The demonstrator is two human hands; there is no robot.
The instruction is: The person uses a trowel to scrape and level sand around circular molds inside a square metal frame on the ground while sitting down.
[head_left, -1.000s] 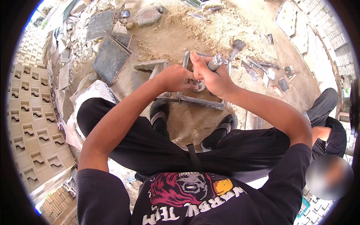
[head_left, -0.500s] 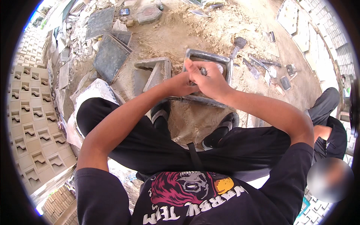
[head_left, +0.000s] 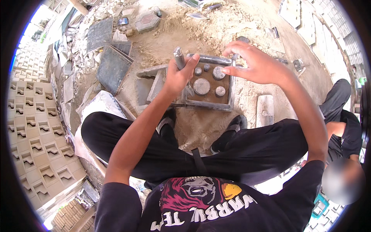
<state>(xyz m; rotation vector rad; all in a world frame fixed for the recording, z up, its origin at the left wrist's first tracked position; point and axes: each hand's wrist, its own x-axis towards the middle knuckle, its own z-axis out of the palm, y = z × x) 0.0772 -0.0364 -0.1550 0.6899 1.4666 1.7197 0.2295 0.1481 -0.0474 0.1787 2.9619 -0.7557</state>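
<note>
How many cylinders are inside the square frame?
5 cylinders: the biggest near the middle, one lower right, one upper right by the right hand, two small ones upper left. The left hand might hide more.

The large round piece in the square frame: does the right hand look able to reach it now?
Probably yes: the open right hand is close, nothing covers the large round piece, and the left hand, gripping a grey tool, is to the left. Only a smaller round piece stands between.
</note>
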